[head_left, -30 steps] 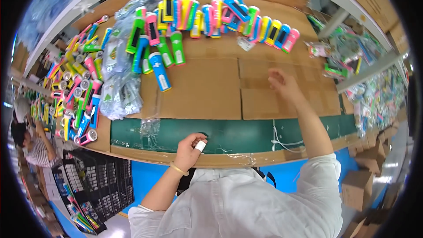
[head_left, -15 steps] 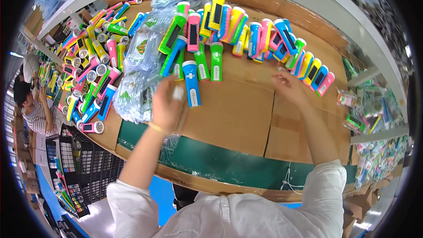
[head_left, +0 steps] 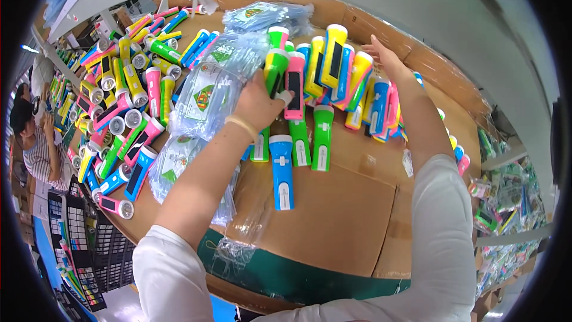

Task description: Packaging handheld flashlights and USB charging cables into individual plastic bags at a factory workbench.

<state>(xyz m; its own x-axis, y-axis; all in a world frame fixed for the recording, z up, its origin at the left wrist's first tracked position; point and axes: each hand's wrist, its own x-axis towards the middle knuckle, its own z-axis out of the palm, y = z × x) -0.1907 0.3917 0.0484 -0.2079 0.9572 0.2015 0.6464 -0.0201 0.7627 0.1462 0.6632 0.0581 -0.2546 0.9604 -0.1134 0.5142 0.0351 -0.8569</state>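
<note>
My left hand (head_left: 260, 102) reaches into a heap of flashlights, its thumb and fingers around a green flashlight (head_left: 275, 67). A white cover is on its thumb, which lies against a pink flashlight (head_left: 294, 86) with a dark panel. Stretched to the far side of the heap, my right hand (head_left: 384, 58) has its fingers extended and holds nothing I can see. Yellow flashlights (head_left: 333, 56) stand nearest to it. On the cardboard in front, a blue flashlight (head_left: 282, 170) lies beside green flashlights (head_left: 322, 137). My right forearm hides part of the row.
Stacked clear plastic bags (head_left: 202, 95) lie left of the heap. Further left is a large pile of mixed flashlights (head_left: 128, 92). A black crate (head_left: 113, 250) stands below the table's left edge. Bagged goods (head_left: 506, 191) fill the right side. A person (head_left: 39, 143) sits at far left.
Both hands have moved farther forward: the left into the heap at the green flashlight, the right beyond the row. The head view has shifted, so the flashlights appear lower in it.
</note>
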